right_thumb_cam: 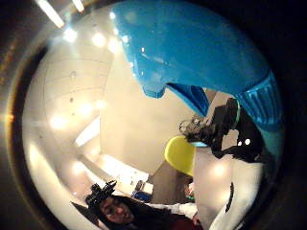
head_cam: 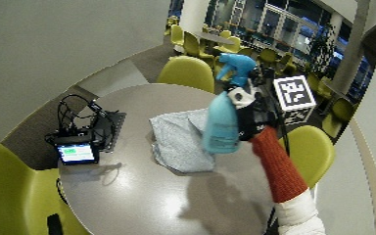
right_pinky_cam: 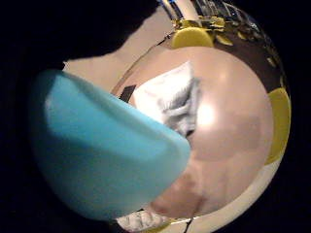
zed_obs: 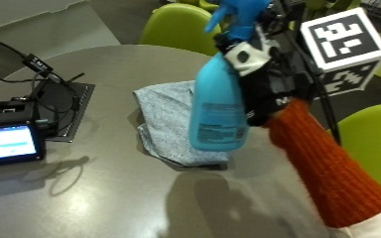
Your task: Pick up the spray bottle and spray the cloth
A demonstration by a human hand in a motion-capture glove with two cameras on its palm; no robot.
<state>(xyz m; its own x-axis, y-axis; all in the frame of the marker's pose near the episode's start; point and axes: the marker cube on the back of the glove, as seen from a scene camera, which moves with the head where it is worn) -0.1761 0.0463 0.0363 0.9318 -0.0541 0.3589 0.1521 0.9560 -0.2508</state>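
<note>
One blue bottle [zed_obs: 218, 106] is held upright above the cloth [zed_obs: 170, 119] by the gloved hand [zed_obs: 266, 84], fingers curled round its neck. Its label's print cannot be read.

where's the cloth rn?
The grey cloth lies crumpled on the round table, near its far edge by the green chairs. In the outside view the spray bottle, held up by the gloved right hand, hangs in front of its right part.
</note>
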